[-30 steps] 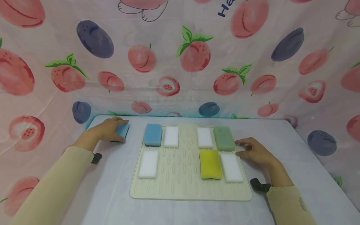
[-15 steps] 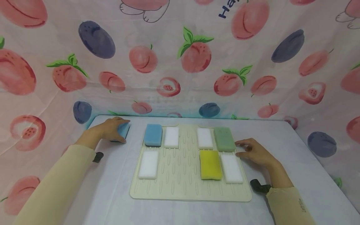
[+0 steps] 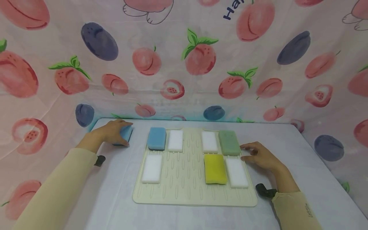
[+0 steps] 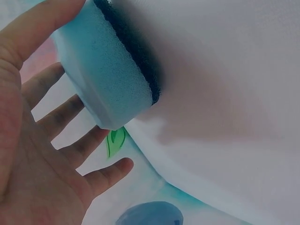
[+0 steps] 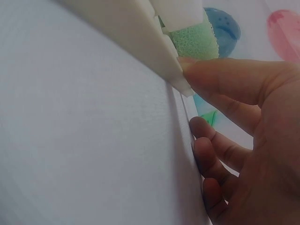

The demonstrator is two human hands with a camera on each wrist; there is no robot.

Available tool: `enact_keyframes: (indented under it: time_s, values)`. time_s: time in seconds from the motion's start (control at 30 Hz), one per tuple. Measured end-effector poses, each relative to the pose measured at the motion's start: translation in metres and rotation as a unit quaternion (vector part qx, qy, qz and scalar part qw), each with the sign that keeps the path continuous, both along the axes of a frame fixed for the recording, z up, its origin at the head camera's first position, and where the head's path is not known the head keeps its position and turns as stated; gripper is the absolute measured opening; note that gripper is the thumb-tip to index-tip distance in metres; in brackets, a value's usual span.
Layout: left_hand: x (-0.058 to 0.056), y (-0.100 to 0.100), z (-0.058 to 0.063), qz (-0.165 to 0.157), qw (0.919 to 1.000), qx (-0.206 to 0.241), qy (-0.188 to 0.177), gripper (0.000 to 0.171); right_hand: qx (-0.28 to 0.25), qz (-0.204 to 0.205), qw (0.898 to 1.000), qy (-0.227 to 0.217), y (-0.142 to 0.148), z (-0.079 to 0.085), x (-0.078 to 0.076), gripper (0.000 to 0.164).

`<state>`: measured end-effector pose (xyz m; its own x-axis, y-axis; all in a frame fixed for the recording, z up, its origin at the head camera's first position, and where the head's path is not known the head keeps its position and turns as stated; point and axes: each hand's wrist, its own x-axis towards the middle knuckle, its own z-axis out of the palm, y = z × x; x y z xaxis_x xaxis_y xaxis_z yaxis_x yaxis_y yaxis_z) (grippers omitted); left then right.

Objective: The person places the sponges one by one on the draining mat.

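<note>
In the head view my left hand (image 3: 112, 132) grips a blue sponge (image 3: 126, 133) at the table's back left. The left wrist view shows this sponge's (image 4: 105, 75) dark scouring layer facing the tabletop, the thumb on one side and fingertips against its other faces. My right hand (image 3: 263, 156) rests at the right edge of a cream ridged mat (image 3: 184, 193). Its thumb and forefinger tips lie right at the edge, beside a green sponge (image 3: 229, 142) and a white sponge (image 3: 237, 172). The other fingers curl loosely over the table in the right wrist view.
Also lying on the mat are another blue sponge (image 3: 156, 138), a yellow sponge (image 3: 215, 169) and several more white sponges (image 3: 152, 168). A fruit-printed curtain (image 3: 184, 64) rises behind the white table (image 3: 184, 218) and along both sides.
Hands and sponges stay in place. Only the head view shifts very slightly.
</note>
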<state>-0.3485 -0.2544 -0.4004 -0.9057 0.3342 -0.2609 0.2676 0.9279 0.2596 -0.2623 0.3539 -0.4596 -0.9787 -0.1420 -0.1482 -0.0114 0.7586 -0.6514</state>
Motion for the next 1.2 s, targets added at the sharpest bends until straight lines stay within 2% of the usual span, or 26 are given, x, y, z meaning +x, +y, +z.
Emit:
enact_keyframes:
  time_s: [0.43, 0.7, 1.2]
  values:
    - [0.006, 0.001, 0.003, -0.006, 0.9999, -0.006, 0.008, 0.101, -0.004, 0.005, 1.0, 0.001, 0.0, -0.003, 0.0, 0.053]
    - [0.014, 0.008, 0.008, -0.03, 0.9989, -0.011, 0.034, 0.099, -0.001, 0.007, 1.0, 0.0, 0.001, -0.005, -0.002, 0.054]
    - [0.03, 0.025, 0.025, -0.049, 0.9969, -0.017, 0.059, 0.095, 0.004, 0.009, 1.0, 0.007, 0.001, 0.0, -0.002, 0.055]
